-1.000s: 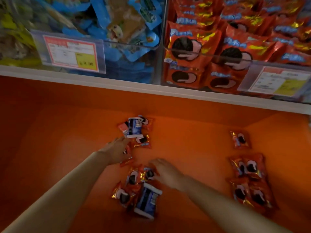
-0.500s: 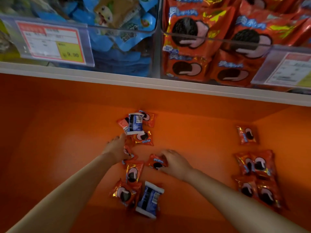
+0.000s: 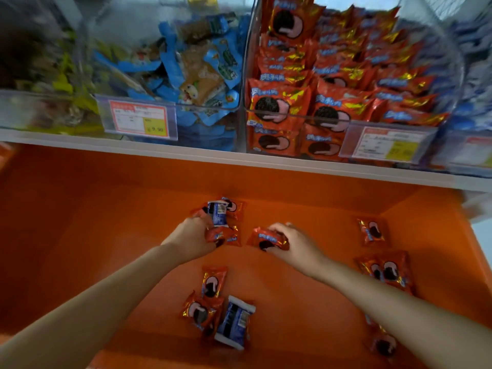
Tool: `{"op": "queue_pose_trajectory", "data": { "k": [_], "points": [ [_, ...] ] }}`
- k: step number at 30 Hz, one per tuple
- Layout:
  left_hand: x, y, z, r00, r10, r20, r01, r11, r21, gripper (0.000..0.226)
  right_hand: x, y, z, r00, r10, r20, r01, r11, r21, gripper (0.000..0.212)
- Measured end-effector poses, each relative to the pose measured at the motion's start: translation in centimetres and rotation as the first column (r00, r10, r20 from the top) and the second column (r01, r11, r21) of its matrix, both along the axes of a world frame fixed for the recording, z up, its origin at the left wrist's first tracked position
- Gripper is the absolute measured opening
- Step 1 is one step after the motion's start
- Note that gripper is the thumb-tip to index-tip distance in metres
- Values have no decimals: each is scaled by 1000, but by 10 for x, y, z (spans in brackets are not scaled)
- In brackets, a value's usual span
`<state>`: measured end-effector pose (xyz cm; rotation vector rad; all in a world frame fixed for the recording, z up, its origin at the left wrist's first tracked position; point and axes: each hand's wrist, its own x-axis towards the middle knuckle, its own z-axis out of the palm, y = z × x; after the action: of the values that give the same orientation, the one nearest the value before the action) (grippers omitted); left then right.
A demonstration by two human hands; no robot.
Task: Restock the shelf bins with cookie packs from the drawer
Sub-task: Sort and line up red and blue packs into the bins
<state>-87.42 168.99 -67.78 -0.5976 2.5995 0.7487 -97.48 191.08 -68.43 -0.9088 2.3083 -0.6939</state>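
Crowding drawer (image 3: 106, 235), loose packs (image 3: 213, 282) near left grip (image 3: 190, 237), clamped on red pack (image 3: 226, 234), and right grip (image 3: 298, 242), clamped on second pack (image 3: 266, 238).

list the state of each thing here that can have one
left hand, fingers curled on a red pack
right hand, pinching a second red pack
drawer, open, loose packs lying on its floor
cookie bin, nearly full
snack bin, partly filled
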Motion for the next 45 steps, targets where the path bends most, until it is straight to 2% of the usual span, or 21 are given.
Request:
{"op": "queue_pose_trajectory", "data": {
  "k": [4, 8, 13, 16, 20, 22, 25, 29, 33, 36, 38, 40, 45],
  "points": [
    [5, 17, 40, 988, 17, -152, -5, 997, 78, 34, 6, 12, 40, 993, -116, -28, 114, 991, -69, 49],
    [8, 32, 82, 945, 62, -322, -1, 982, 186, 37, 12, 24, 87, 983, -174, -61, 161, 971, -178, 37],
    [16, 48, 128, 865, 181, -468, -51, 960, 275, 35, 23, 36, 140, 969, -225, -106, 176, 921, -346, 35],
    [19, 53, 152, 771, 287, -569, -116, 941, 318, 34, 24, 35, 169, 962, -244, -127, 164, 879, -448, 34],
    [15, 54, 177, 578, 485, -656, -214, 866, 452, 27, 10, 19, 205, 931, -288, -226, 110, 810, -576, 31],
    [9, 53, 184, 510, 530, -677, -214, 841, 497, 25, -2, 6, 216, 898, -348, -268, 110, 769, -629, 32],
    [1, 50, 192, 431, 538, -725, -195, 840, 507, 25, -28, -17, 230, 865, -444, -233, 177, 704, -688, 33],
    [-8, 43, 196, 376, 535, -757, -163, 842, 514, 25, -83, -53, 229, 811, -557, -176, 315, 671, -671, 39],
    [-15, 37, 199, 347, 553, -757, -147, 830, 538, 27, -136, -85, 221, 762, -620, -186, 436, 704, -560, 36],
    [-20, 34, 198, 338, 569, -749, -126, 816, 563, 26, -159, -103, 221, 751, -638, -171, 505, 721, -475, 48],
    [-23, 30, 197, 336, 574, -747, -130, 814, 567, 26, -168, -113, 223, 759, -631, -158, 516, 732, -446, 52],
    [-26, 26, 195, 334, 570, -750, -145, 818, 557, 26, -172, -122, 224, 778, -612, -140, 500, 739, -451, 45],
    [-29, 21, 193, 348, 565, -748, -146, 821, 552, 28, -181, -130, 230, 780, -586, -219, 459, 774, -436, 42]
  ]
}}
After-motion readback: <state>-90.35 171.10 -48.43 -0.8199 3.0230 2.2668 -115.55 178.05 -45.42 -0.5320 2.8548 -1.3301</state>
